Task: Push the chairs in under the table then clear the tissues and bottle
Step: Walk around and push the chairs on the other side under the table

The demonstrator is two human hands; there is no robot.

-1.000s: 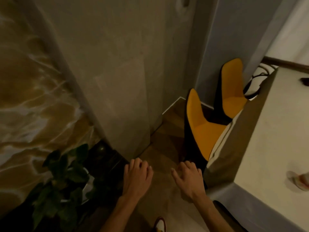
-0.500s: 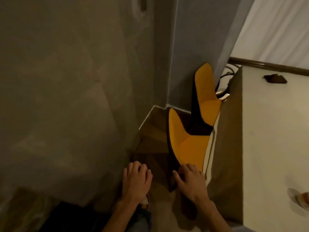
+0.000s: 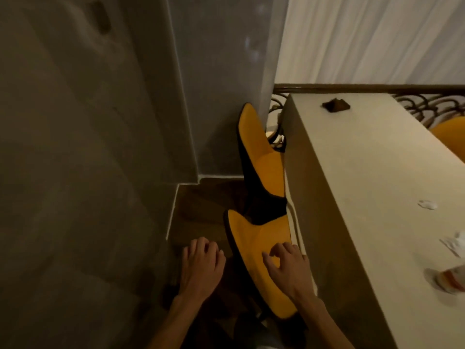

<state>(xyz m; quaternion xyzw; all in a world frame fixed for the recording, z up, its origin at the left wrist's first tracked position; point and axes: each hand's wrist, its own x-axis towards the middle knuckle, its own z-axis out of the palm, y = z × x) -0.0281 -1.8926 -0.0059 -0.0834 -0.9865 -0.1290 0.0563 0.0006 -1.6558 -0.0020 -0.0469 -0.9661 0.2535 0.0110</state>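
Observation:
Two orange chairs with black backs stand along the left side of a long cream table (image 3: 372,172). The near chair (image 3: 254,238) is right below me and the far chair (image 3: 261,157) stands beyond it by the wall corner; both seats sit partly under the table edge. My right hand (image 3: 289,270) hovers over the near chair's orange shell with fingers curled, holding nothing. My left hand (image 3: 201,265) hangs left of that chair, fingers loosely apart. Crumpled white tissues (image 3: 455,244) and a smaller tissue (image 3: 427,204) lie on the table. A blurred bottle (image 3: 450,283) lies at the right edge.
A grey wall (image 3: 88,172) closes the narrow aisle on the left. A dark small object (image 3: 336,105) sits at the table's far end. An ornate metal railing (image 3: 427,107) and white curtain run behind. Another orange chair (image 3: 450,137) shows on the table's far side.
I have stepped forward along the aisle. The plant has dropped out of view, the near chair is now under my hands, and my right hand has moved over its shell.

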